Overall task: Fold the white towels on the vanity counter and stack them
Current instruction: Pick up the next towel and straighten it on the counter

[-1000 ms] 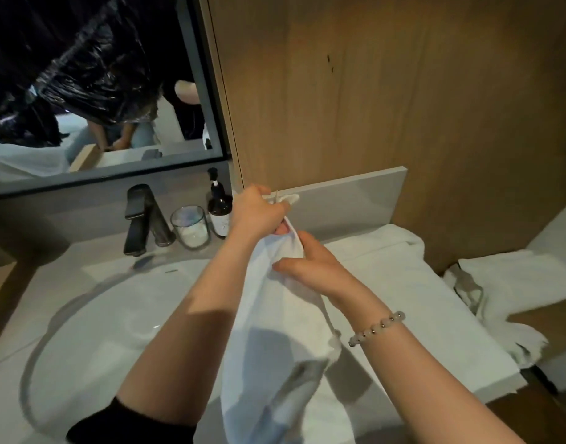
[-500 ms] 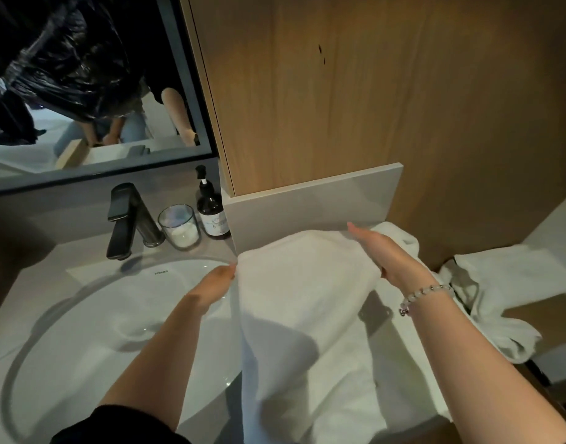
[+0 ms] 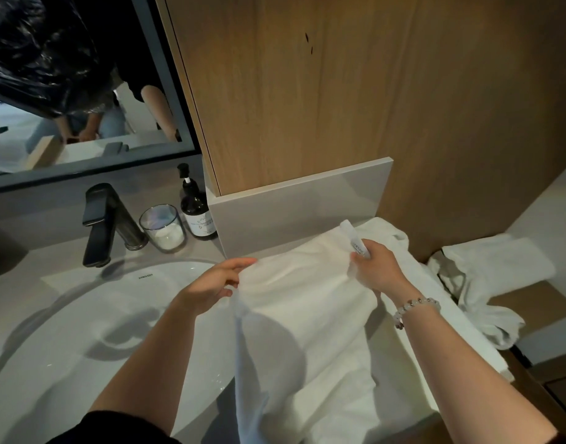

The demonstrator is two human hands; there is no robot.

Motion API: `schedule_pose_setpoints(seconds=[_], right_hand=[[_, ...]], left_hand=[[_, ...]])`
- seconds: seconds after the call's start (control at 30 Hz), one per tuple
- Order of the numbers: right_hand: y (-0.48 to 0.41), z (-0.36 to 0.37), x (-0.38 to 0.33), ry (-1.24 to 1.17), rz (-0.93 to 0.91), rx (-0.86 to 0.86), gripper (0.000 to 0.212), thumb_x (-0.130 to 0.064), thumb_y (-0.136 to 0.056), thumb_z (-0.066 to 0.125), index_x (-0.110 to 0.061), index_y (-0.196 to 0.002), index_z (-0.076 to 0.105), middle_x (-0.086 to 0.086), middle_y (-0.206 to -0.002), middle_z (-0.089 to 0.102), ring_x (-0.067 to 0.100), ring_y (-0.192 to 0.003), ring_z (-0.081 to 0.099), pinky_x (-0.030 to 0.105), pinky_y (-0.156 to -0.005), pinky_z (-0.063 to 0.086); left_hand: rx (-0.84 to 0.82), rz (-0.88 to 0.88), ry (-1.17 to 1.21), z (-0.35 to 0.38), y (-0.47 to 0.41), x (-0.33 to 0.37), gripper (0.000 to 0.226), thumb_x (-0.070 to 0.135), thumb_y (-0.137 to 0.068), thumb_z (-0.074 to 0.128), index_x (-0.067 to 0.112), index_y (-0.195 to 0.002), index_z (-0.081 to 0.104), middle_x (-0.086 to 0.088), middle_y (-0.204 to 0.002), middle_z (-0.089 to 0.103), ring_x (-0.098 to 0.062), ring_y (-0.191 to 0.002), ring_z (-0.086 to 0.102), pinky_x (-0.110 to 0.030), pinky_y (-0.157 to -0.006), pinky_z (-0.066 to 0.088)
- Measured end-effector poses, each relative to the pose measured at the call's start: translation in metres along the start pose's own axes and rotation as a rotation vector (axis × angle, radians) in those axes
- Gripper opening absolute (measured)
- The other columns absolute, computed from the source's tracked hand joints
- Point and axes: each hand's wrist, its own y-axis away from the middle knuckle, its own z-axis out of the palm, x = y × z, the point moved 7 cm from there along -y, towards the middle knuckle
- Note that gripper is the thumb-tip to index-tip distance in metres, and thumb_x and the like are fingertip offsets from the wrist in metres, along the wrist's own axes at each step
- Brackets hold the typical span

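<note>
left hand [image 3: 211, 285], right hand [image 3: 376, 271] pinching towel [image 3: 307, 318] edge

Dim, warm light from overhead falls brightest on the white towel [image 3: 307, 283], throws soft shadows across it and into the sink [image 3: 67, 363] at near left, and leaves the far-left mirror [image 3: 67, 91] murky, while wide-angle distortion bends the edges.

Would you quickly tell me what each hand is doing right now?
Left hand: pinching the left edge of the white towel.
Right hand: gripping the same towel's right edge.
</note>
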Motion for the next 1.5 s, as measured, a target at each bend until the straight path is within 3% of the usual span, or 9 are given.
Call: schedule_pose_setpoints(seconds=[0.1,0.23,0.33,0.53,0.73,0.93,1.23,1.33,1.5], right_hand=[[0.0,0.001,0.007,0.048,0.031,0.02,0.031,-0.016,-0.093,0.044,-0.02,-0.062,0.04,-0.003,-0.065,0.048,0.02,-0.069,0.045,0.026,-0.053,0.03],[-0.002,0.001,0.011,0.062,0.065,0.04,0.032,-0.02,-0.094,0.044,-0.018,-0.063,0.04,-0.003,-0.066,0.048,0.022,-0.072,0.046,0.03,-0.056,0.029],[-0.005,-0.001,0.011,0.074,0.075,0.051,0.033,-0.019,-0.094,0.044,-0.019,-0.062,0.04,-0.003,-0.065,0.048,0.023,-0.071,0.046,0.029,-0.054,0.028],[-0.009,-0.022,0.027,0.109,0.129,0.077,0.025,-0.021,-0.093,0.048,-0.015,-0.069,0.055,0.002,-0.069,0.055,0.024,-0.073,0.052,0.028,-0.061,0.035],[-0.012,-0.041,0.031,0.219,0.08,0.045,0.045,-0.034,-0.091,0.056,-0.016,-0.052,0.044,0.0,-0.051,0.047,0.019,-0.057,0.047,0.029,-0.053,0.034],[-0.007,-0.033,0.022,0.255,0.074,0.046,0.039,-0.038,-0.092,0.052,-0.022,-0.057,0.046,-0.002,-0.059,0.051,0.023,-0.067,0.05,0.03,-0.053,0.032],[-0.021,-0.031,0.026,0.182,0.03,0.046,0.039,-0.034,-0.092,0.048,-0.017,-0.057,0.049,-0.001,-0.057,0.053,0.017,-0.057,0.049,0.028,-0.051,0.034],[-0.037,-0.024,0.025,0.196,-0.056,-0.014,0.043,-0.034,-0.092,0.048,-0.019,-0.052,0.044,-0.002,-0.056,0.049,0.02,-0.06,0.048,0.028,-0.05,0.031],[-0.061,-0.014,0.033,0.293,-0.143,-0.174,0.043,-0.039,-0.097,0.042,-0.025,-0.056,0.038,-0.008,-0.061,0.044,0.023,-0.074,0.048,0.03,-0.063,0.03]], left_hand=[[-0.097,0.017,-0.086,0.009,0.002,0.008,0.055,0.008,-0.056,0.045,0.031,-0.102,0.064,0.012,-0.11,0.061,-0.012,-0.102,0.051,-0.026,-0.081,0.034],[-0.182,0.105,-0.522,0.022,0.003,0.029,0.056,-0.015,-0.078,0.042,0.019,-0.119,0.059,0.011,-0.102,0.052,-0.01,-0.096,0.045,-0.001,-0.063,0.036],[-0.215,0.15,-0.837,0.024,0.001,0.035,0.037,0.003,-0.086,0.057,0.022,-0.116,0.064,0.005,-0.105,0.049,-0.008,-0.096,0.046,0.004,-0.067,0.034],[-0.163,0.058,-0.863,-0.013,0.001,0.04,0.014,0.033,-0.092,0.057,0.023,-0.094,0.065,0.012,-0.088,0.062,0.008,-0.058,0.056,-0.007,-0.063,0.041],[0.064,0.125,-0.784,-0.036,-0.004,0.069,0.038,0.038,-0.092,0.055,0.018,-0.059,0.058,0.006,-0.062,0.057,-0.008,-0.064,0.054,-0.013,-0.061,0.039],[0.359,0.176,-1.288,-0.036,0.0,0.078,0.047,0.05,-0.088,0.051,0.017,-0.056,0.041,-0.002,-0.071,0.048,-0.025,-0.079,0.052,-0.03,-0.067,0.039],[-0.098,0.056,-0.729,-0.022,-0.007,0.027,0.016,0.025,-0.081,0.073,0.018,-0.073,0.061,0.002,-0.075,0.058,-0.006,-0.058,0.056,-0.011,-0.056,0.042],[0.009,0.065,-0.788,-0.024,-0.007,0.03,0.017,0.03,-0.084,0.068,0.02,-0.071,0.064,0.003,-0.07,0.059,0.005,-0.05,0.054,-0.007,-0.053,0.038],[0.289,-0.043,-0.871,-0.029,-0.008,0.036,0.025,0.018,-0.09,0.061,0.015,-0.065,0.053,0.003,-0.064,0.054,-0.015,-0.065,0.056,-0.019,-0.059,0.043]])
